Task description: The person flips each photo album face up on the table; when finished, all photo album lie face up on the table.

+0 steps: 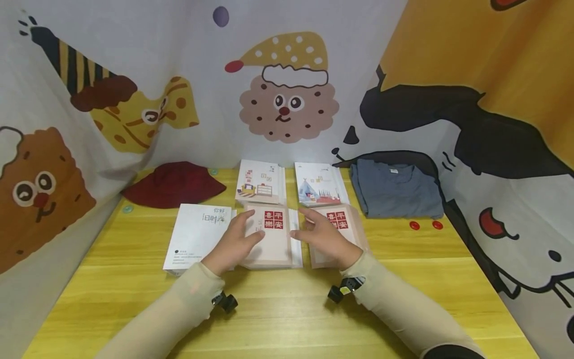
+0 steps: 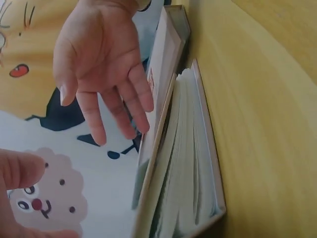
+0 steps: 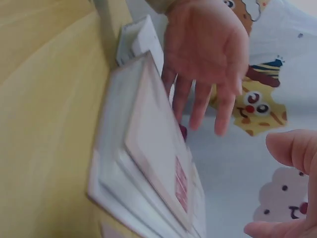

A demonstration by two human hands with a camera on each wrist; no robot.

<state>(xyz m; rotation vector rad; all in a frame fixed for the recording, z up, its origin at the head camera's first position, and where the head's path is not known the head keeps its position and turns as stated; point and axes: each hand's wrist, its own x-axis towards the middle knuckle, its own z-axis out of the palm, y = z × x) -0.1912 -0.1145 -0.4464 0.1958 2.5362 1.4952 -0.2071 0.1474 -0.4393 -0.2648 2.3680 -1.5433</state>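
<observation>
A pale pink book (image 1: 273,252) with red square characters on its cover lies mid-table, between my two hands. My left hand (image 1: 233,242) is over its left side, fingers and thumb spread apart. On the other side, my right hand (image 1: 329,239) hovers with fingers extended, overlapping a second pink book (image 1: 319,258) in the head view. Both palms face each other, and neither grips anything. In the left wrist view, the book's pages (image 2: 181,148) are slightly fanned between the covers. A white book (image 1: 197,234) lies left of my left hand.
Two illustrated white books (image 1: 261,180) (image 1: 319,183) lie at the back. A dark red hat (image 1: 175,184) is at back left, a folded blue-grey shirt (image 1: 394,192) at back right. Two red buttons (image 1: 414,226) lie before the shirt; teal buttons (image 1: 128,209) lie near the hat. A printed curtain (image 1: 202,134) hangs behind.
</observation>
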